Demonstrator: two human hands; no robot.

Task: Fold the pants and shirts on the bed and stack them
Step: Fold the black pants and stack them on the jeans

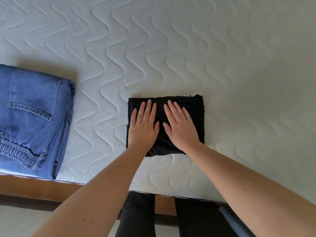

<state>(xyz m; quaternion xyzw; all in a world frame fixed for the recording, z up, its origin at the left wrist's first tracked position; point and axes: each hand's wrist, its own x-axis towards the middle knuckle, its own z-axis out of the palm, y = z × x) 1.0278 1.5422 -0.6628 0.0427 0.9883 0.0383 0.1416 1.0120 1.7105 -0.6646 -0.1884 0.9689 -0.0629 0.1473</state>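
A black garment (196, 106) lies folded into a small square near the front edge of the white quilted mattress (171, 48). My left hand (143, 125) presses flat on its left half, fingers straight and spread. Beside it, my right hand (179, 124) lies flat on the right half, fingers straight. Folded blue jeans (32, 117) sit on the mattress at the left, a back pocket and elastic waistband facing up, well apart from the black garment.
The mattress's front edge runs along the bottom, with a wooden bed frame (34, 187) below it at the left. My dark-clad legs (196, 218) stand against the bed. A grey-blue object (234, 223) shows at the lower right.
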